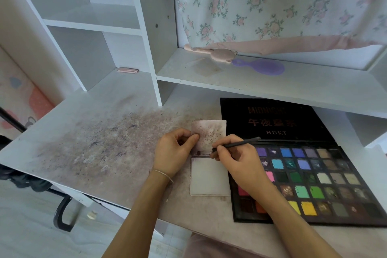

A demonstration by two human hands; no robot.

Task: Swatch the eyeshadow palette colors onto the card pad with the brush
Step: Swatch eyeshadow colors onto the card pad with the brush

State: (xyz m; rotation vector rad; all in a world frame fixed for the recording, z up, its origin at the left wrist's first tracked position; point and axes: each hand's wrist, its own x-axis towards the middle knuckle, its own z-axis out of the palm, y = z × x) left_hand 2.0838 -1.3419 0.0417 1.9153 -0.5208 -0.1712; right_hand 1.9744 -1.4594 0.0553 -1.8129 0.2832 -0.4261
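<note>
A white card pad lies on the desk just left of the open eyeshadow palette, whose pans show blue, green, yellow and brown shades. The pad's top sheet, smudged purple-brown, is flipped up. My left hand pinches that sheet's left edge between thumb and fingers. My right hand grips a thin dark brush like a pen. The brush tip touches the pad near its binding strip, where a dark dot and a short line show.
The palette's black lid lies open behind the pans, under a white shelf bearing a purple brush and a pink comb. Powder stains cover the desk to the left. The desk edge runs close to my forearms.
</note>
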